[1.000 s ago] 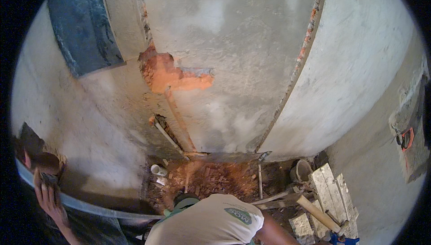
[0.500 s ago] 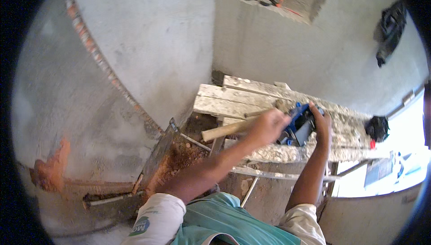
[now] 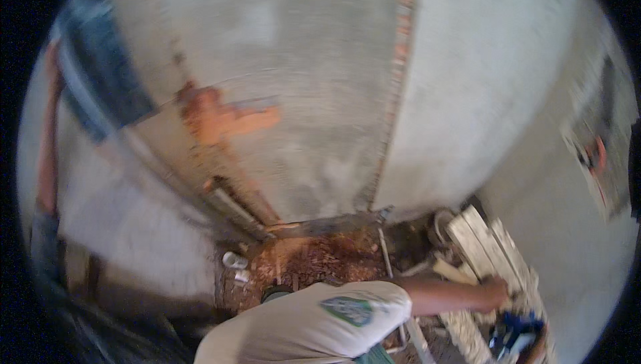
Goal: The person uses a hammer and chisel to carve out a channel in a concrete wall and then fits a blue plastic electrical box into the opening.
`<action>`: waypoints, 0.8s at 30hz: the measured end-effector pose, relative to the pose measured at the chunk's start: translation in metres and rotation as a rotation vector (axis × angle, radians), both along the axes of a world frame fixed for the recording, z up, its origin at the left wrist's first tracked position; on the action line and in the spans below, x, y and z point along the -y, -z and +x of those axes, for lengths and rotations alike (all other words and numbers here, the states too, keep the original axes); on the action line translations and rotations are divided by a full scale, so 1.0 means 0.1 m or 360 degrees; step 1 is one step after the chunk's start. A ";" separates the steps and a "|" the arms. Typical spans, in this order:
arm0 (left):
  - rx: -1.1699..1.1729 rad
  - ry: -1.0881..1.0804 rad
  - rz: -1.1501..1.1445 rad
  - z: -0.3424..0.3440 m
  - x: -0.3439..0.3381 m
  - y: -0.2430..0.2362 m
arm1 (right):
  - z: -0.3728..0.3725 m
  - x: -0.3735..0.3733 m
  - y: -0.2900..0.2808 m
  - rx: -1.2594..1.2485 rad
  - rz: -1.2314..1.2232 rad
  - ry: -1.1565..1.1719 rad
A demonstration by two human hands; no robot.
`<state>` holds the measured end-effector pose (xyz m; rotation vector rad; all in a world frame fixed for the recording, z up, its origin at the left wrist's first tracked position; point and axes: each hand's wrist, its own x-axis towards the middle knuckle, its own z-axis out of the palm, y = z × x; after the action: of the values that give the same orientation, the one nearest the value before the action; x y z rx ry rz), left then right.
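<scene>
My left hand (image 3: 495, 294) is at the lower right, closed and blurred over the plank platform (image 3: 478, 237). A pale wooden piece (image 3: 453, 272) lies beside its knuckles; I cannot tell whether the fingers hold it. Past that hand is a blue and dark object (image 3: 514, 330), like a tool case, with a pale flat part. My right hand (image 3: 536, 345) shows only in part at the blue object's right side, near the lower rim. Its fingers are too smeared to read.
Another person's hand (image 3: 53, 64) is raised at the far left by a dark blue panel (image 3: 110, 64). Reddish rubble (image 3: 320, 257) and a white can (image 3: 234, 260) lie on the floor. An orange tool (image 3: 596, 155) sits in the wall recess at right.
My view has swung left, so the platform, blue object and both hands now appear at the lower right. Another person's arm and the dark blue panel have come into view.
</scene>
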<state>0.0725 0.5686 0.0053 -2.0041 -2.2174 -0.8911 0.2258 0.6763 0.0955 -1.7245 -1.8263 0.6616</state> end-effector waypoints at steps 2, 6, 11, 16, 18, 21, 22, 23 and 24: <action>0.0029 0.0158 -0.0177 0.03 -0.14 0.16 | -0.11 0.18 -0.05 -0.0053 -0.0012 -0.0118; 0.0139 0.0147 -0.0268 -0.11 -0.15 0.07 | -0.07 0.19 -0.14 -0.0205 -0.0037 -0.0157; 0.0303 0.0054 -0.0190 -0.18 -0.01 -0.12 | 0.14 0.24 -0.19 -0.0553 -0.0082 -0.0218; 0.0551 -0.0094 -0.0028 -0.36 0.49 -0.38 | 0.14 0.28 -0.19 -0.0779 -0.0190 -0.0371; 0.0656 -0.0168 0.0044 -0.43 0.75 -0.50 | 0.02 0.31 -0.19 -0.0378 -0.0038 -0.0226; 0.0849 -0.0301 0.0168 -0.54 1.20 -0.65 | -0.04 0.20 -0.16 -0.0145 0.0012 -0.0229; 0.0935 -0.0348 0.0195 -0.58 1.36 -0.69 | -0.03 0.19 -0.15 -0.0126 0.0001 -0.0235; 0.1022 -0.0396 0.0233 -0.61 1.54 -0.74 | -0.03 0.21 -0.21 -0.0109 0.0002 -0.0245; 0.1192 -0.0428 0.0225 -0.65 1.66 -0.79 | -0.05 0.31 -0.35 0.0175 0.0026 -0.0303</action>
<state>0.0078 0.4022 0.0846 -1.3858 -2.5467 -1.9190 0.2207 0.6451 0.1308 -1.6181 -2.0852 0.6354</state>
